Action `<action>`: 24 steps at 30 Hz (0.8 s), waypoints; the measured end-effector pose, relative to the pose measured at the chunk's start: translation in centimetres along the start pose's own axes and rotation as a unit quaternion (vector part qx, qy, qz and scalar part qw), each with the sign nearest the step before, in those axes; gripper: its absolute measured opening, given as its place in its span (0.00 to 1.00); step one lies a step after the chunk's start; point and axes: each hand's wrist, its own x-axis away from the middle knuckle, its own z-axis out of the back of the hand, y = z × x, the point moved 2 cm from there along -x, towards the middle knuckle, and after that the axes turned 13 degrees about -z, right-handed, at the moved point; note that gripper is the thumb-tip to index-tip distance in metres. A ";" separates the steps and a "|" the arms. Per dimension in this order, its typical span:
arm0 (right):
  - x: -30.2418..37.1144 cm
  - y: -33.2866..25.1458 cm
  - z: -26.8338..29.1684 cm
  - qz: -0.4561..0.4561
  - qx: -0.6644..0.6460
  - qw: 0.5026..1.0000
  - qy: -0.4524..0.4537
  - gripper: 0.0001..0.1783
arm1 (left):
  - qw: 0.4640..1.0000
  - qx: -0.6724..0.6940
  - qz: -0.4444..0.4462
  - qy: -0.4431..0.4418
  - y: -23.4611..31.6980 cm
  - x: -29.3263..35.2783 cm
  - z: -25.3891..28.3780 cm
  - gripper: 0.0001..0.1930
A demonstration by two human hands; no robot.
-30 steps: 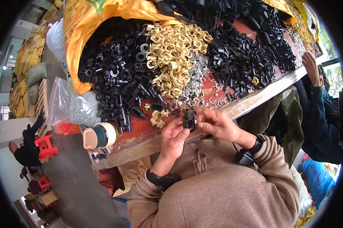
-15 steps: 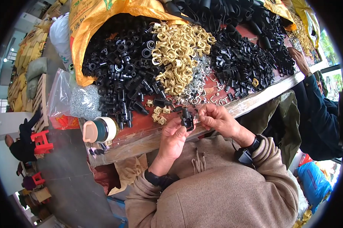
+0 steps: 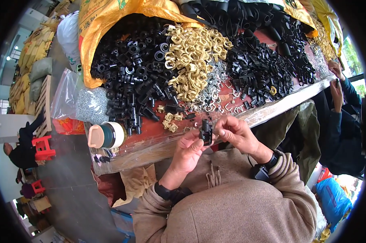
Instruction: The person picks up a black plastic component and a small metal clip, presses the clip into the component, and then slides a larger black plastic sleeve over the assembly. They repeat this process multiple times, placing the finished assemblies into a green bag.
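Observation:
My left hand pinches a small black plastic part upright between thumb and fingers, over the table's near edge. Close against its right side is my right hand, thumb and forefinger pressed together; whatever they grip is too small or hidden to make out. Just beyond the hands lie a few cream clip-shaped pieces and bent metal hooks. Farther back rise a heap of cream plastic clips, a heap of black tubular fittings and small black parts.
A lidded cup stands at the table's left corner beside a clear bag of screws. An orange woven sack spills the black fittings. At the far right, a co-worker's hands are over the table edge. A red stool stands on the floor.
Both my hands have shifted slightly right, the black part staying in the left one. The co-worker's hand has left the black pile; two hands now show at the far right edge.

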 end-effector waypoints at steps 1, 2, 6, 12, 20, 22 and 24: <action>0.2 -0.1 0.1 0.009 0.054 0.998 -0.008 0.07 | 1.000 0.008 0.020 -0.002 -0.1 0.2 -0.1 0.12; 0.4 -0.1 0.2 0.017 0.107 0.994 -0.016 0.07 | 1.000 0.008 0.020 -0.001 -0.1 0.3 -0.1 0.12; 0.2 0.1 0.3 0.043 0.153 0.987 -0.019 0.08 | 0.998 0.030 0.051 -0.009 0.0 0.1 0.3 0.13; 0.7 -0.9 0.6 0.142 0.252 0.957 0.033 0.08 | 0.997 0.015 0.076 0.009 0.1 0.2 -0.3 0.14; 1.0 -0.8 -0.7 0.250 0.315 0.914 0.048 0.05 | 0.994 -0.014 0.106 0.018 0.0 0.7 -0.1 0.15; 1.1 -0.8 -0.8 0.249 0.356 0.899 0.051 0.05 | 0.994 -0.020 0.108 0.026 0.0 0.8 -0.1 0.15; 1.3 -0.8 -0.8 0.245 0.375 0.893 0.051 0.06 | 0.993 -0.029 0.113 0.022 0.1 1.0 -0.1 0.16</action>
